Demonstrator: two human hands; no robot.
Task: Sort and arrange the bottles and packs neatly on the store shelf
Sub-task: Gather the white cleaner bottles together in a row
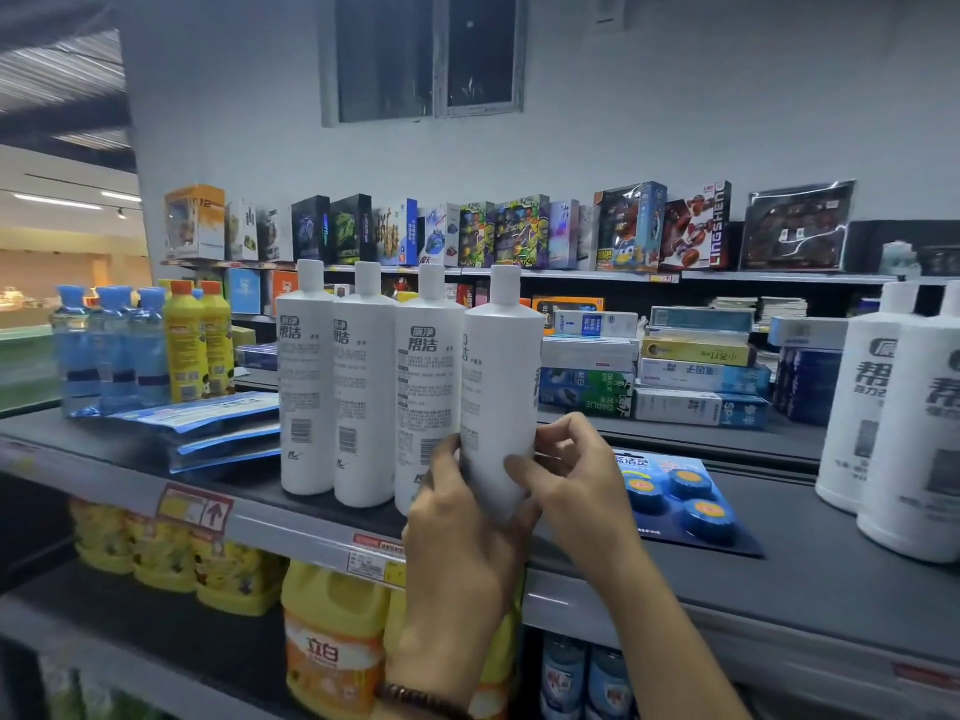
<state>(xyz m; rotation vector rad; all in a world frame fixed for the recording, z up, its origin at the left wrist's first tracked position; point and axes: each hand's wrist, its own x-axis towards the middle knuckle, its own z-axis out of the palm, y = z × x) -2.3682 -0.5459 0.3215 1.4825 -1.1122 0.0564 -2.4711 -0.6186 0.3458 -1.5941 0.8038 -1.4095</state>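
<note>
Both hands grip the rightmost white bottle on the shelf. Left hand wraps its base; right hand pinches its side.

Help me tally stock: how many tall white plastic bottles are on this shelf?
6. Four tall white plastic bottles in a centre row: first, second, third, fourth, gripped by left hand and right hand. Two stand far right, one, another, cropped; more may be hidden.
</note>
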